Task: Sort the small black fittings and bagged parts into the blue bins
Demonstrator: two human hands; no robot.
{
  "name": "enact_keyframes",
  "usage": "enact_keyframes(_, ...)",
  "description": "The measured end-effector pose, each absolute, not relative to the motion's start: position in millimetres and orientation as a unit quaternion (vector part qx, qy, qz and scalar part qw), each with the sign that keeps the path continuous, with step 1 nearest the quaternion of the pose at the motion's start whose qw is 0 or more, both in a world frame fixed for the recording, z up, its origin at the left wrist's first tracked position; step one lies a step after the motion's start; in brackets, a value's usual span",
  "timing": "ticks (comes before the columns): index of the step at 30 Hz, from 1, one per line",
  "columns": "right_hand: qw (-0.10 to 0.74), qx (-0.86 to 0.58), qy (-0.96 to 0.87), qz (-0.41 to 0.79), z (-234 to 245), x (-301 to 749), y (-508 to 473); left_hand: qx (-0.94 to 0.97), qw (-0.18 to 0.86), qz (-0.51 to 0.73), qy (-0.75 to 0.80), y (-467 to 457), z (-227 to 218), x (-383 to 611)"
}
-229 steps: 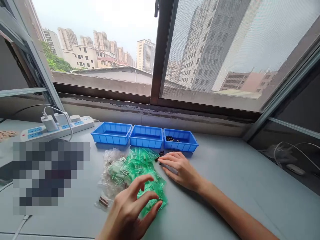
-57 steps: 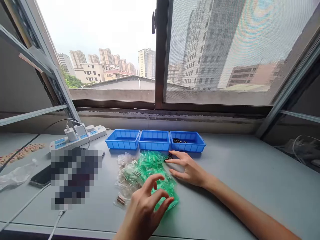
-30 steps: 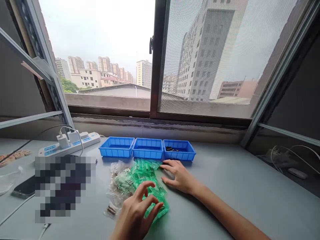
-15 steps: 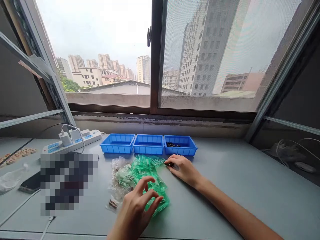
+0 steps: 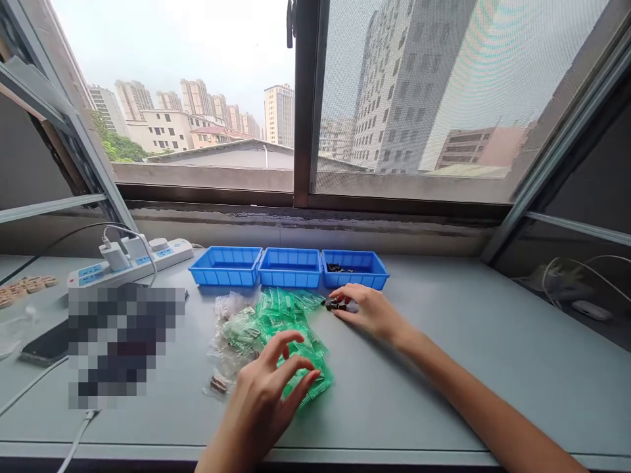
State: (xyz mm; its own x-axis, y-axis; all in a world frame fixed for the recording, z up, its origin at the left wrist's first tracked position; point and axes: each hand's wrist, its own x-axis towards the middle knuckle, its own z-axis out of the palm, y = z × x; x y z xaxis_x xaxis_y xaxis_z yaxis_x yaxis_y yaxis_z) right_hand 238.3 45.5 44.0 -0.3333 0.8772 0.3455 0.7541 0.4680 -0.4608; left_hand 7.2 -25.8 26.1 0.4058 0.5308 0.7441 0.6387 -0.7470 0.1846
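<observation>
A pile of small green plastic bags [image 5: 288, 328] lies on the grey table [image 5: 444, 368], with clear bags [image 5: 229, 328] at its left. My left hand [image 5: 269, 394] rests on the near end of the green pile, fingers spread. My right hand [image 5: 367, 309] lies just right of the pile, its fingertips pinching at a few small black parts [image 5: 335, 305]. Behind stand three blue trays in a row: left tray [image 5: 224, 266], middle tray [image 5: 290, 267], right tray [image 5: 352, 269] with several black parts in it.
A white power strip [image 5: 131, 259] with chargers and cables sits at the back left. A phone [image 5: 44, 343] and a blurred patch lie at the left. White cables [image 5: 572, 295] rest at the far right. A window sill runs behind the trays.
My right hand has curled from flat on the table and drawn its fingertips together on the black parts. The left hand stays on the green bags. The camera has shifted slightly.
</observation>
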Motion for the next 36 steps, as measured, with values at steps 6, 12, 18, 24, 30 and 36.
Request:
enact_keyframes(6,0.256,-0.476,-0.822,0.181,49.0,249.5,47.1,-0.832,0.089,-0.434,-0.333,-22.5,22.3,7.4)
enact_keyframes(12,0.262,-0.479,-0.824,0.149,45.7,246.4,49.0,-0.832,0.08,-0.44,-0.329,-23.1,23.0,6.6)
enact_keyframes(18,0.285,-0.464,-0.833,0.101,48.3,243.9,46.1,-0.828,0.077,-0.441,-0.338,-25.5,26.9,5.8)
enact_keyframes(24,0.293,-0.431,-0.85,0.081,45.5,237.2,43.1,-0.828,0.104,-0.442,-0.33,-24.2,31.4,6.7)
enact_keyframes(30,0.287,-0.407,-0.864,0.074,47.4,234.2,38.2,-0.833,0.108,-0.433,-0.327,-25.6,36.0,7.6)
enact_keyframes(36,0.294,-0.413,-0.856,0.097,42.2,231.0,38.7,-0.837,0.084,-0.421,-0.339,-29.1,40.4,7.6)
